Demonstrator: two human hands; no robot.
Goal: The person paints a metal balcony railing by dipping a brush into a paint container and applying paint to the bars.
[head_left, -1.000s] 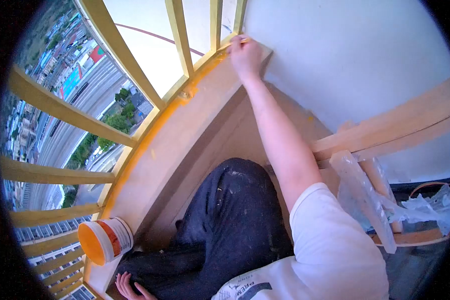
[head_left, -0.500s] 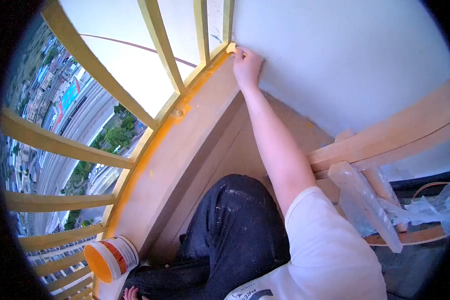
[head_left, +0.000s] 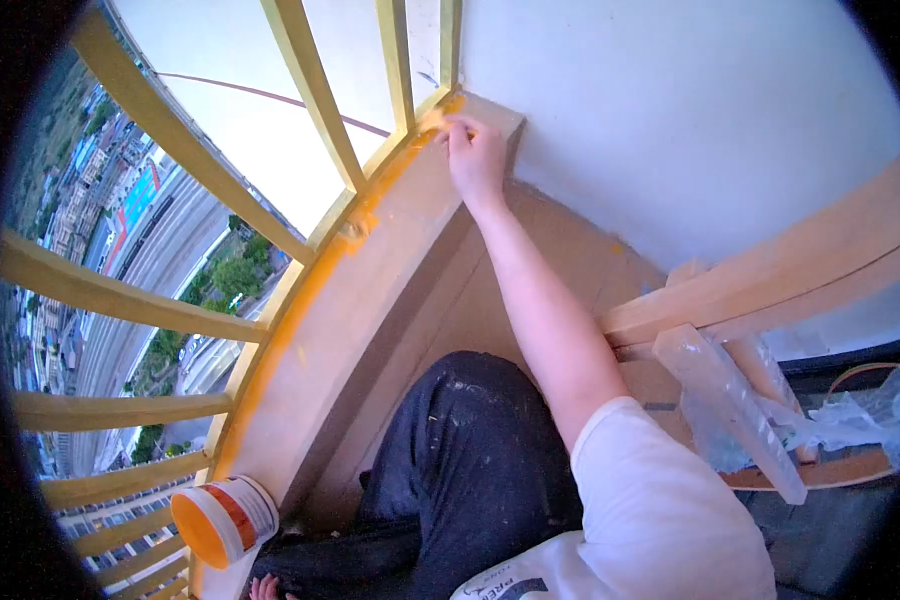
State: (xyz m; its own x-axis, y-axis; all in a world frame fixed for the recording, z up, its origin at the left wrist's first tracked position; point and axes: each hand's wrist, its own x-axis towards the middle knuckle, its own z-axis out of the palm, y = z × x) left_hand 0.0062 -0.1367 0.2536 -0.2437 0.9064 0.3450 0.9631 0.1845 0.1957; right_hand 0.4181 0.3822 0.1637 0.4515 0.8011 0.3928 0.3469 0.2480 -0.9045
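My right hand is at the far end of the curved ledge, fingers pinched on a small yellow sponge piece. The sponge is blurred and sits over the orange strip at the foot of the railing. Down at the bottom edge, the fingertips of my left hand rest on the dark trousers, slightly apart with nothing visible in them; the rest of that hand is hidden. Near it, a white tub with an orange inside lies tipped on its side against the bars.
A pale wall rises at the right of the ledge. A curved wooden piece and a plastic-wrapped wooden chair or frame stand beside my right arm. Beyond the bars there is a long drop to roads and trees.
My right hand has moved left and slightly down along the ledge with the sponge, away from the wall corner. My left hand and the tub stay in place.
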